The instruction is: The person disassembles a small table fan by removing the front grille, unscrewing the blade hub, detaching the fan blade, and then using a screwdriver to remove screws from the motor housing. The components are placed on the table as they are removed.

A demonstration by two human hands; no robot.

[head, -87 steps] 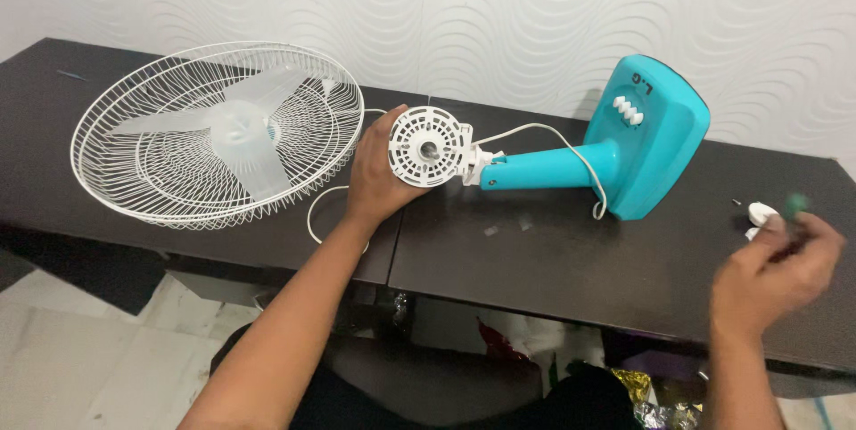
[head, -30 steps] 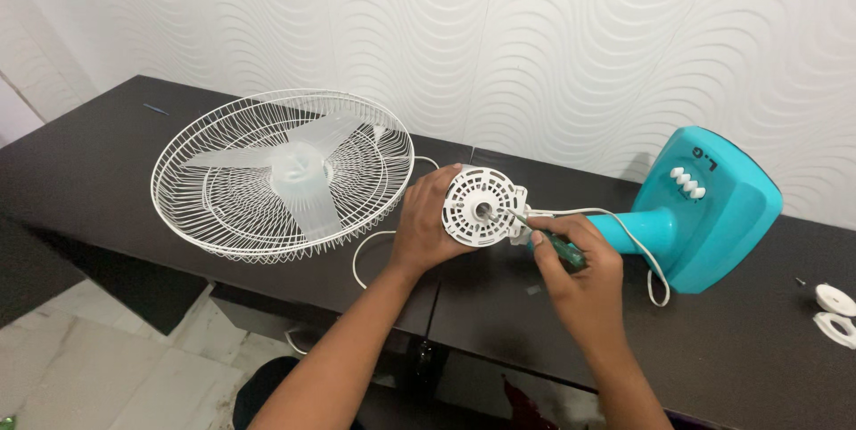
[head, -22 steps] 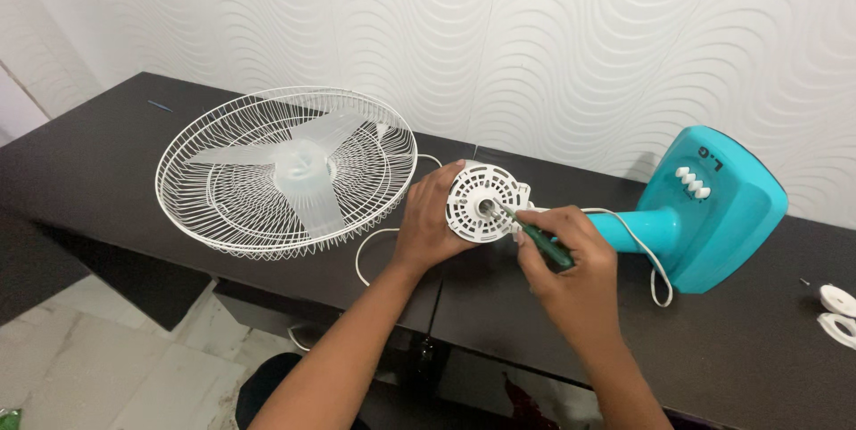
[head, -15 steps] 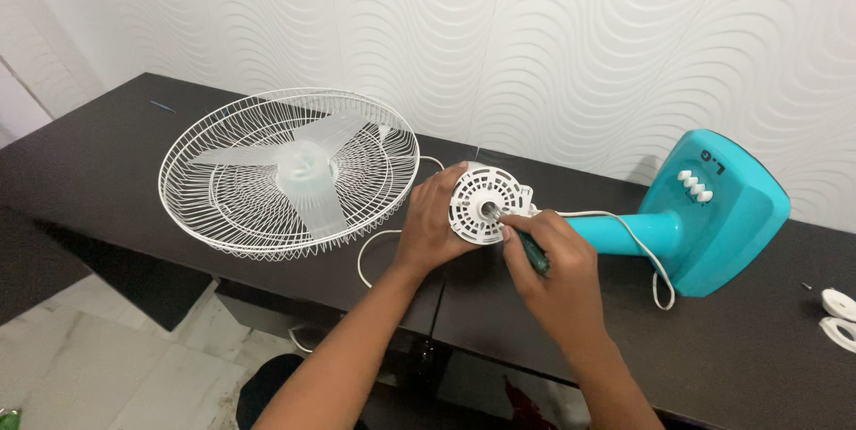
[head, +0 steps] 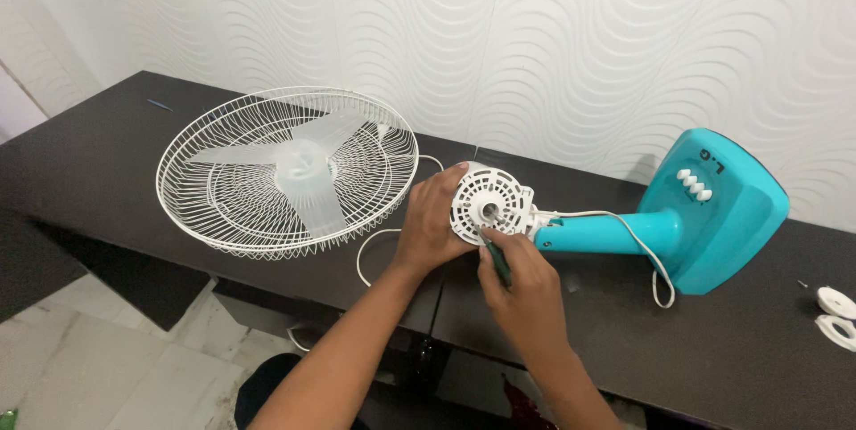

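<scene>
A turquoise fan body (head: 704, 216) lies on its side on a dark table (head: 107, 163), its neck pointing left to a round white motor housing (head: 489, 204). My left hand (head: 432, 221) grips the housing from its left side. My right hand (head: 519, 274) is closed around a green-handled screwdriver (head: 496, 261), whose tip touches the lower face of the housing. A white power cord (head: 624, 229) runs along the neck.
A white wire fan guard (head: 214, 207) with a translucent three-blade propeller (head: 303, 167) inside lies at the left of the table. Small white plastic parts (head: 835, 310) sit at the far right edge. A wavy white wall stands behind; tiled floor shows below left.
My right hand picked up the screwdriver at the far right and brought it to the motor housing. In the last second it shifted from the housing's right side to below it.
</scene>
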